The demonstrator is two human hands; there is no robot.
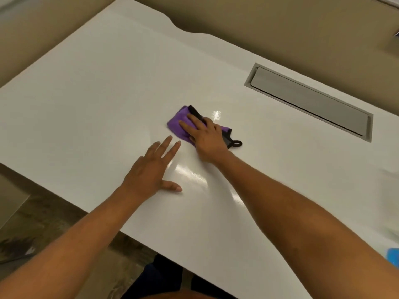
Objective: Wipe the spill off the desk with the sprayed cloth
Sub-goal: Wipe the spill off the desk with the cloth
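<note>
A purple cloth (178, 121) with black trim and a black loop lies folded near the middle of the white desk (97, 93). My right hand (205, 137) presses flat on top of the cloth, fingers spread over it and pointing to the far left. My left hand (151, 169) rests palm down on the bare desk just to the near left of the cloth, fingers apart, holding nothing. A wet shiny streak (194, 175) shows on the desk between my two hands. A small glossy spot (216, 115) glints just beyond the cloth.
A grey rectangular cable hatch (308, 100) is set into the desk at the far right. A blue object (394, 256) peeks in at the right edge. The desk's near edge runs diagonally at the lower left, with floor below it.
</note>
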